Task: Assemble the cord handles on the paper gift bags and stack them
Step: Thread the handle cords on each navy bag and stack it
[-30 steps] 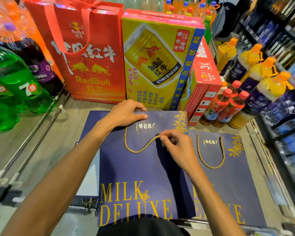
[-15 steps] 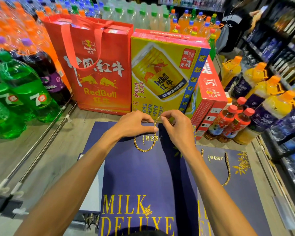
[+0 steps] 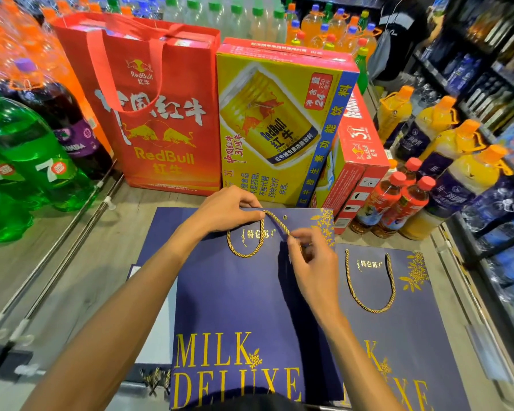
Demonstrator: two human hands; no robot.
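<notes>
The near blue gift bag [image 3: 235, 307] lies flat on the display shelf [image 3: 80, 277], its "MILK DELUXE" lettering toward the viewer; its right edge overlaps a second blue bag [image 3: 422, 336], which also lies flat. A blue edge shows from under the near bag on its left side. The second bag carries a fitted gold handle [image 3: 368, 307], which hangs in a U on the bag's face.

The gold cord [image 3: 244, 253] of the near bag forms a loop on the upper face of that bag; from the loop it rises to the left hand [image 3: 229, 209], then runs diagonally down to the right hand [image 3: 315, 262]. The left hand grasps the cord between thumb and forefinger at the bag's top edge; the right hand pinches the cord's free end with curled fingers, just above the bag face. A small eyelet [image 3: 285, 217] shows in the top margin, just beside the diagonal run of cord.

Behind the bags stand a red carrier bag [image 3: 166, 143] and a yellow carton [image 3: 279, 129], side by side and upright; a red box [image 3: 362, 149] leans at the carton's right. Green bottles [image 3: 36, 161] stand at far left; red-capped bottles [image 3: 398, 197] and orange-capped bottles [image 3: 457, 161] stand at right.
</notes>
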